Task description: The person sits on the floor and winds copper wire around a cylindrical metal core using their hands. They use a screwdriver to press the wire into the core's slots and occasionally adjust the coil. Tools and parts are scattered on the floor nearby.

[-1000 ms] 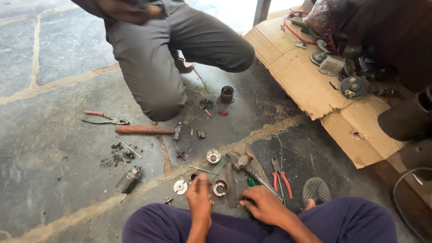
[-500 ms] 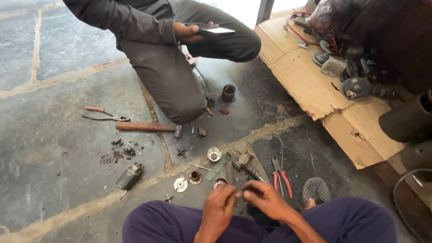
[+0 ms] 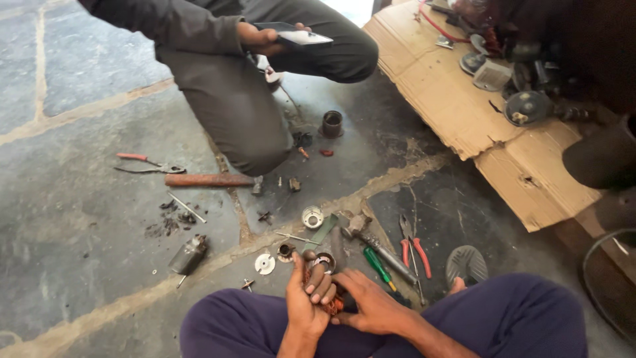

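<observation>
I sit on the stone floor with my knees apart. My left hand [image 3: 306,299] and my right hand [image 3: 366,306] meet between my legs, both closed around a small motor part with reddish copper windings [image 3: 335,305]; most of it is hidden by my fingers. Just beyond my fingers lie a round metal ring [image 3: 323,260], a small dark bushing [image 3: 286,250], a flat metal washer [image 3: 265,264] and a green-handled screwdriver [image 3: 378,265].
A person squats opposite, holding a phone [image 3: 295,36]. On the floor lie red-handled pliers [image 3: 415,246], a hammer [image 3: 371,241], a wooden-handled tool [image 3: 209,179], red snips [image 3: 142,163], a small motor [image 3: 188,255], a dark cylinder [image 3: 332,124]. Cardboard [image 3: 457,113] with machine parts at right.
My hands have drawn back from the floor parts toward my lap and closed together on the wound motor part. The person opposite has brought a phone into their hand.
</observation>
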